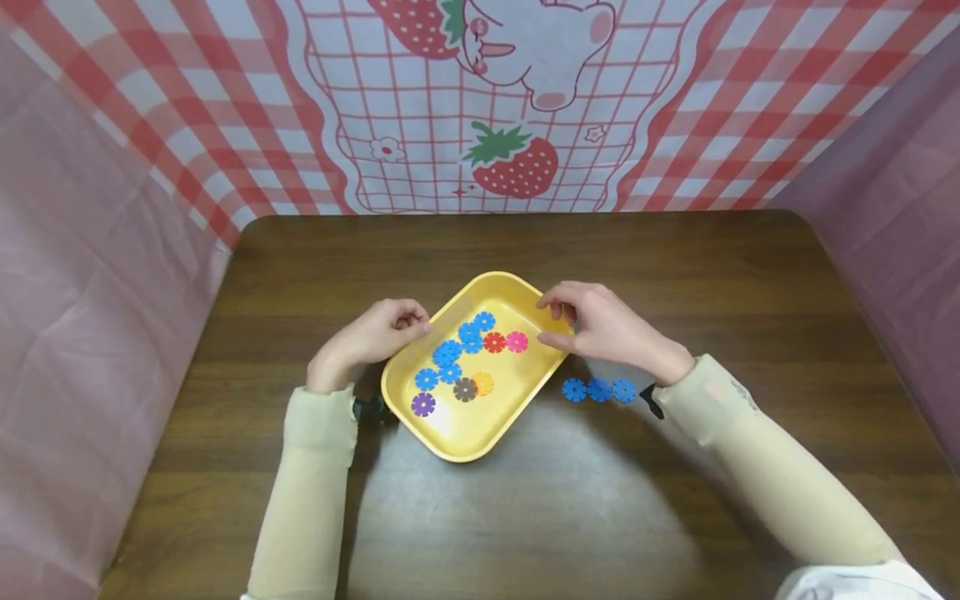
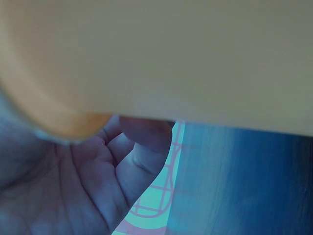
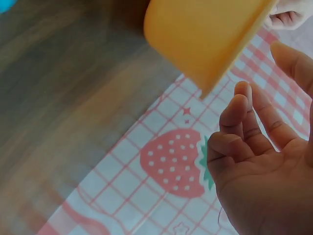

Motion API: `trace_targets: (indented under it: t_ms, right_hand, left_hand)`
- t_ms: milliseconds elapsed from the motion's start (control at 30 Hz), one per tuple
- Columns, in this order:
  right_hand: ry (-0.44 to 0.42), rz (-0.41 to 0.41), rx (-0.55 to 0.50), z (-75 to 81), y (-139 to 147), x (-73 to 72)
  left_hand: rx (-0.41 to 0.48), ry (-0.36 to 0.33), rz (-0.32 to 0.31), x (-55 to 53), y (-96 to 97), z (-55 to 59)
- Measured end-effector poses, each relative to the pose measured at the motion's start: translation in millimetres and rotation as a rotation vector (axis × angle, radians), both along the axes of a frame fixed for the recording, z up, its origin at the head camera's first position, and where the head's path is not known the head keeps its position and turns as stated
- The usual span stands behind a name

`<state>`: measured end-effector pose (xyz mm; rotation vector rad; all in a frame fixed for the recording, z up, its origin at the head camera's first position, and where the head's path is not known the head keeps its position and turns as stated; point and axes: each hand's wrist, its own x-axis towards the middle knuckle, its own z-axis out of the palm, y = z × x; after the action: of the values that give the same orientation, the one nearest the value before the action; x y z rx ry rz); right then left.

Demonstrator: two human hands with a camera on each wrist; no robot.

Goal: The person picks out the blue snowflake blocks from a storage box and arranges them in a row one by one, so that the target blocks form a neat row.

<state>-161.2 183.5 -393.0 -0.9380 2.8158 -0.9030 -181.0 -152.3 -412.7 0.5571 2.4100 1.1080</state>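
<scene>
Right sleeve (image 1: 787, 467) nearest. Yellow tray (image 1: 498, 408) of discs (image 1: 447, 353) mid-table. Right hand (image 1: 603, 327) spread at rim; left hand (image 1: 372, 335) curled opposite, can't tell if pinching. Best keep tray level, discs loose.

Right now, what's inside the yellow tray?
The tray holds blue discs, plus a red disc, pink disc, purple disc, brown disc and yellow disc. Overlaps hide some disc edges; the right hand partly covers one corner.

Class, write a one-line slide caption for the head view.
Left hand and right hand flank a yellow tray of colourful notched discs; three blue discs lie outside on the table.
</scene>
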Motion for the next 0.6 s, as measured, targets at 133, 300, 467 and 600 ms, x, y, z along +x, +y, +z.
trace_targets:
  t_ms: [133,300,467,600]
  right_hand:
    - [-0.012,0.024,-0.023,-5.1,-18,-9.7]
    - [-0.036,0.050,-0.043,-11.4,-39,-18.4]
    - [-0.080,0.055,-0.021,-17.7,-59,-27.2]
    - [-0.103,0.052,0.018,-26.4,-70,-31.6]
  left_hand:
    - [-0.005,-0.023,0.005,0.2,-0.7,-0.2]
    - [-0.003,-0.028,0.007,0.5,-1.1,-0.9]
    - [-0.002,-0.016,0.002,-0.2,-1.4,0.3]
    - [0.006,-0.021,0.000,-0.1,-0.4,0.8]
